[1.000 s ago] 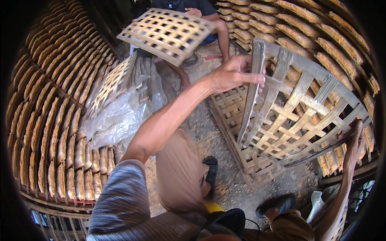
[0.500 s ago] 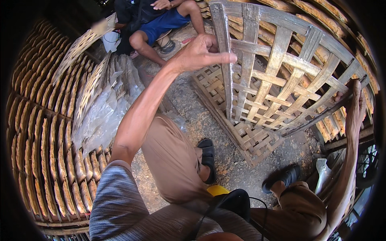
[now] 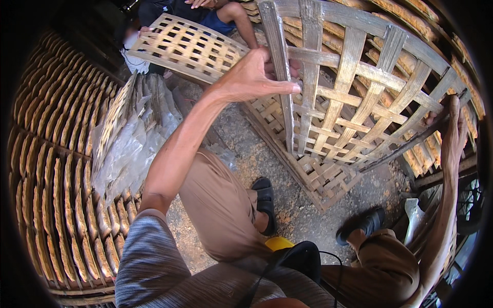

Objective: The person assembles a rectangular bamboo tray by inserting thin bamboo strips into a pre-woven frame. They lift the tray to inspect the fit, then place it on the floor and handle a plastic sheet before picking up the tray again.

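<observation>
Between both hands I hold a woven bamboo tray (image 3: 351, 59), an open lattice with a wooden frame, tilted up on edge. My left hand (image 3: 251, 74) is closed round its left frame bar, thumb on the near side and fingertips showing through the lattice. At the far right my right hand (image 3: 455, 128) grips the opposite bar, its fingers partly hidden. Under the held tray's lower end, another woven tray (image 3: 323, 194) lies flat on the floor.
Racks of stacked brownish slabs (image 3: 72, 205) line the left; more slabs (image 3: 421, 161) stand behind the held tray. Crumpled clear plastic sheets (image 3: 123, 164) lie beside leaning trays. A seated person (image 3: 215, 20) is beyond, with a lighter woven tray (image 3: 179, 43) in front. Crumbs dot the concrete floor (image 3: 298, 226).
The lighter woven tray near the seated person has swung from upright at the left to nearly flat, further right. My held tray has shifted slightly up and left.
</observation>
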